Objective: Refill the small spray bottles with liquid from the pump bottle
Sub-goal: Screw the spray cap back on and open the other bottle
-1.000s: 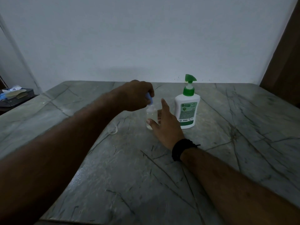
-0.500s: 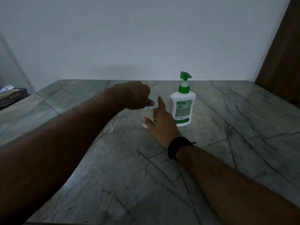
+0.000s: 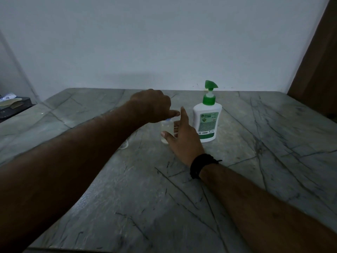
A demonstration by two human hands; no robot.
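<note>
A small clear spray bottle [image 3: 166, 130] holding pale liquid stands upright on the grey marble table [image 3: 182, 198]. My left hand [image 3: 153, 106] is over its top, fingers curled round the bluish cap. My right hand [image 3: 182, 137] holds the bottle's body from the right, thumb in front, index finger raised. Just to the right stands the white pump bottle [image 3: 207, 121] with a green pump head and green label, touched by neither hand.
A small whitish loop [image 3: 125, 146] lies on the table left of the spray bottle. A dark tray with papers [image 3: 12, 105] sits at the far left. A brown wooden panel [image 3: 317, 70] rises at the right, behind the table's edge.
My left hand has lowered the bluish cap onto the spray bottle's neck and now covers it. The right hand keeps its hold. The view has shifted slightly.
</note>
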